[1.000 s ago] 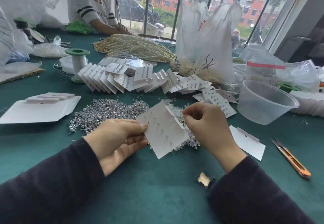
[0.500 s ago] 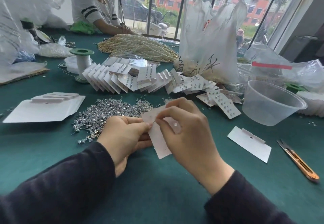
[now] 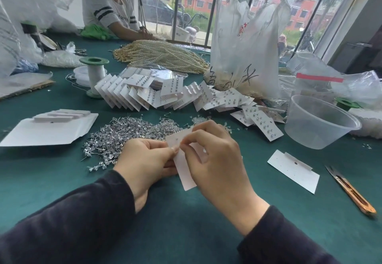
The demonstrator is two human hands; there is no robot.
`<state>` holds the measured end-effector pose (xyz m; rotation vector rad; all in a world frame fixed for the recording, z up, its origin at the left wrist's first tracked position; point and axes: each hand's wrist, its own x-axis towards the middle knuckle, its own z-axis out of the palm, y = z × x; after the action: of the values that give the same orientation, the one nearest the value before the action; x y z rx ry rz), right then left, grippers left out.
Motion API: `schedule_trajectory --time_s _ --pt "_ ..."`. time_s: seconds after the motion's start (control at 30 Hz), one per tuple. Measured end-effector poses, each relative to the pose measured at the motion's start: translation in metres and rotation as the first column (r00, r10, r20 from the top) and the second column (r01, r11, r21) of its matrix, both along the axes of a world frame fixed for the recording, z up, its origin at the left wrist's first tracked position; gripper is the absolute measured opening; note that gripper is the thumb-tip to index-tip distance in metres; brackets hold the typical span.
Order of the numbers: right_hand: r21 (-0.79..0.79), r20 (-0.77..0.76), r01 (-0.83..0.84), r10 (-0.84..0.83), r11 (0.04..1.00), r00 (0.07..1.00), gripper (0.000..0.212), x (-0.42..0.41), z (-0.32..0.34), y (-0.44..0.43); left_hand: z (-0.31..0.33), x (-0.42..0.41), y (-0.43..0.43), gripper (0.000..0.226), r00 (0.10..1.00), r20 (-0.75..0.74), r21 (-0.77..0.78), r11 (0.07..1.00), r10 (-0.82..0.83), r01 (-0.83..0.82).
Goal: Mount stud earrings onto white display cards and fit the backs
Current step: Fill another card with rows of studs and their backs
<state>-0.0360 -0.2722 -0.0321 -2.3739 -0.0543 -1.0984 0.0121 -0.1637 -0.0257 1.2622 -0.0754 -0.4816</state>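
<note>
Low over the near side of the table point(image 3: 186, 232), between two dark sleeves: white card point(image 3: 186, 178), held tilted, long side running away from the body. Pinched at its left edge by the left grip point(image 3: 144, 160), thumb on top, other fingers curled beneath. Overlapped on its right half by the right grip point(image 3: 215, 160), thumb and forefinger closed together on the card's upper face, remaining fingers curled; anything tiny between those fingertips too small to tell. One stud visible on the card just under the right palm.

Just beyond the left grip, touching distance from the card: loose heap of silver studs point(image 3: 124, 133) spread on the green cloth. Beyond the right grip, a thin scatter of clear backs point(image 3: 198, 120). Farther back, a fanned row of filled cards point(image 3: 144, 94), overlapping like fallen dominoes. Right of the hands, apart from them, one blank card point(image 3: 293, 170) lying flat, then orange snips point(image 3: 351, 191) and a clear tub point(image 3: 320, 121). Left, a stack of blank cards point(image 3: 62, 114) on a white sheet point(image 3: 41, 133). Behind the row: green spool point(image 3: 94, 75), pearl strands point(image 3: 161, 54), tall plastic bag point(image 3: 244, 46). At the far side, another person point(image 3: 107, 9) seated.
</note>
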Motion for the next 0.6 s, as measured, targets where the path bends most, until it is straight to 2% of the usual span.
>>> schedule_trajectory --time_s 0.1,0.27,0.4,0.6 --pt "0.018 -0.010 0.017 -0.017 1.000 1.000 0.004 0.000 -0.001 0.003 0.001 -0.002 0.000 0.043 1.000 0.006 -0.001 1.000 -0.004 0.004" --pt "0.002 -0.030 0.025 -0.025 1.000 0.999 0.004 0.001 -0.005 0.006 0.000 -0.001 -0.001 0.035 1.000 0.011 -0.032 0.999 0.013 -0.013" --pt "-0.023 0.024 0.046 -0.045 0.999 0.999 0.005 0.001 -0.007 0.010 -0.001 -0.002 -0.001 0.046 1.000 0.009 -0.024 1.000 0.011 -0.011" --pt "-0.099 0.026 0.048 -0.045 0.994 0.999 0.007 0.001 -0.010 0.012 -0.004 0.001 0.001 0.037 1.000 0.016 -0.013 1.000 0.025 -0.024"
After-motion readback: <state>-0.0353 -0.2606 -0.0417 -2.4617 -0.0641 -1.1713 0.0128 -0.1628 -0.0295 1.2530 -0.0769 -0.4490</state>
